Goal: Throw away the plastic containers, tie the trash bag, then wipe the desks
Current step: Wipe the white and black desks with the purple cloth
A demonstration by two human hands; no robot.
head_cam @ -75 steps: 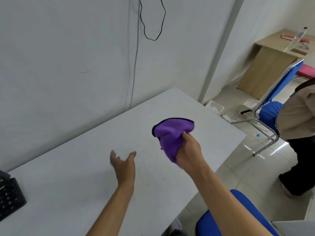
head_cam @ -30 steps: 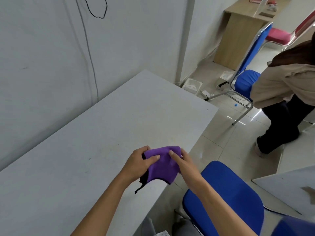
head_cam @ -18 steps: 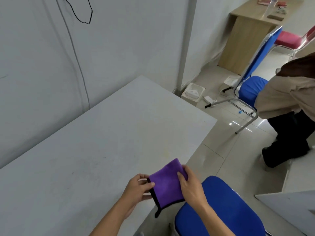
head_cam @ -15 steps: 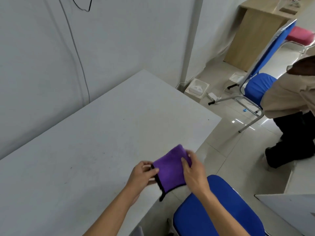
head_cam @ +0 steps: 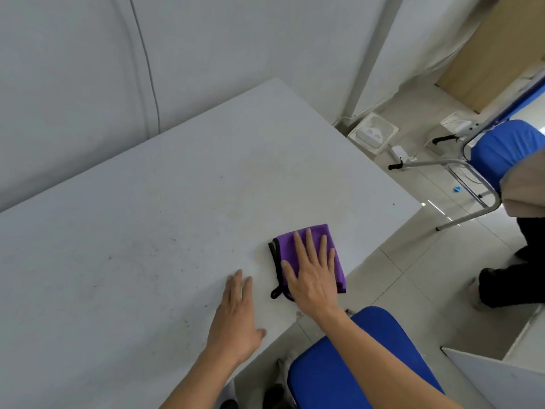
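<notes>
The folded purple cloth [head_cam: 283,250] lies near the right edge of the white counter [head_cam: 162,216], pressed flat under the right hand [head_cam: 312,278], its grip wide with fingers straight, while the left hand [head_cam: 236,323] rests just beside it on the counter, grip equally wide.

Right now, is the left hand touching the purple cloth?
Apart. The head view shows bare desk between the left hand and the purple cloth.

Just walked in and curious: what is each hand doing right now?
Left hand: open, flat on the white desk, holding nothing.
Right hand: open, straight fingers pressing the purple cloth.
</notes>
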